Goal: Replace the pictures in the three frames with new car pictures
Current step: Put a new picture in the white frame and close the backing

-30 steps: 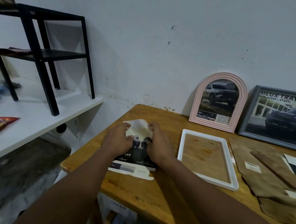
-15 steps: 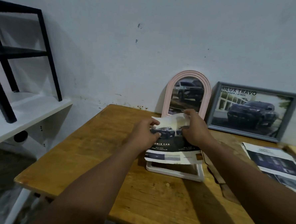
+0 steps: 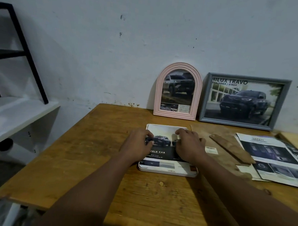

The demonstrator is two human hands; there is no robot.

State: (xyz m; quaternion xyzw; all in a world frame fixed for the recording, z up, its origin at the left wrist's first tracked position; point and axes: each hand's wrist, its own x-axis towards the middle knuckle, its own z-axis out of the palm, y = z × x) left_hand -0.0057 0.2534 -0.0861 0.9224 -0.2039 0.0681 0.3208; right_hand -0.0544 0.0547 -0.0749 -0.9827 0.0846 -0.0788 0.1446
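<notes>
Two of the three frames look finished: the pink arched frame [image 3: 158, 96] and the grey frame [image 3: 248, 78] lean against the wall, each showing a car. We judge the last one half done. The white frame [image 3: 167, 171] lies flat on the surface [image 3: 90, 153] with the car picture [image 3: 163, 154] laid over it, and our left hand [image 3: 139, 145] and right hand [image 3: 189, 146] pinch the sheet with curled fingers. The brown backing board [image 3: 218, 131] lies just to the right, unfitted. The picture's long axis runs away from us — sky toward the wall, caption nearest us.
</notes>
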